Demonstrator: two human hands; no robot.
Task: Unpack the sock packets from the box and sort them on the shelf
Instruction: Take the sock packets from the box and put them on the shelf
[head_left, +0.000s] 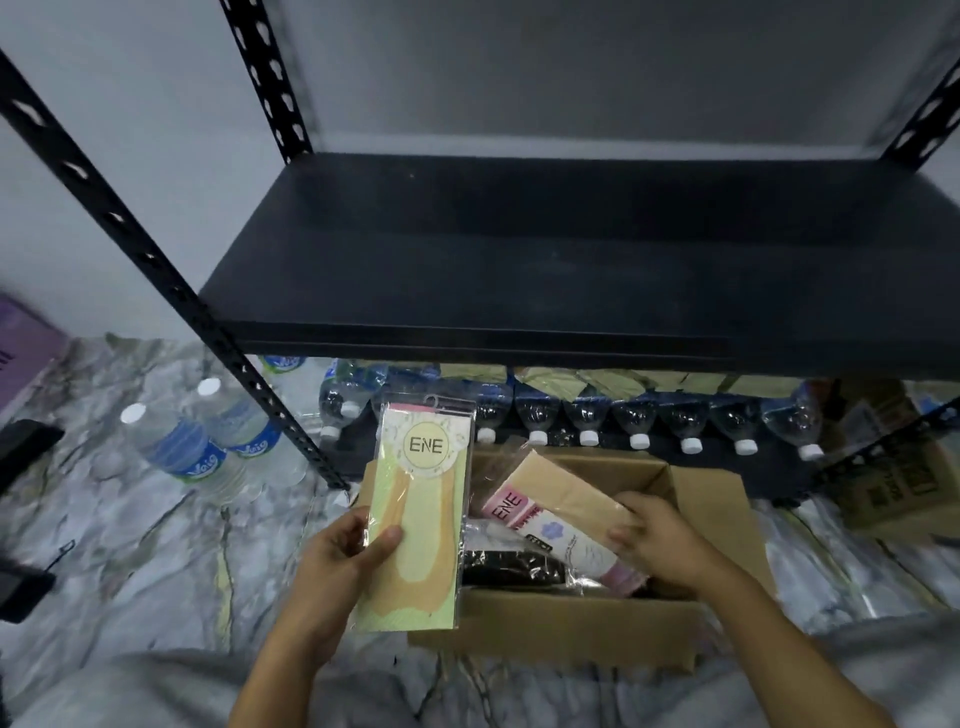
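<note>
From the head view, your left hand (340, 553) pinches the green packet (415, 525) at seven o'clock, seemingly ready for the shelf (519, 260) at twelve, while your right hand (662, 540) grips a tan packet (566, 491) inside the box (561, 623) at five.

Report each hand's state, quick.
Left hand: holding the green ENE sock packet.
Right hand: gripping the tan-and-pink sock packet at the cardboard box.

Shelf board (519, 249) bare, reachable from the front between the slotted uprights (156, 260). Level below blocked by a row of lying bottles (639, 415); 2 standing bottles (176, 447) crowd floor left of box (571, 623).
</note>
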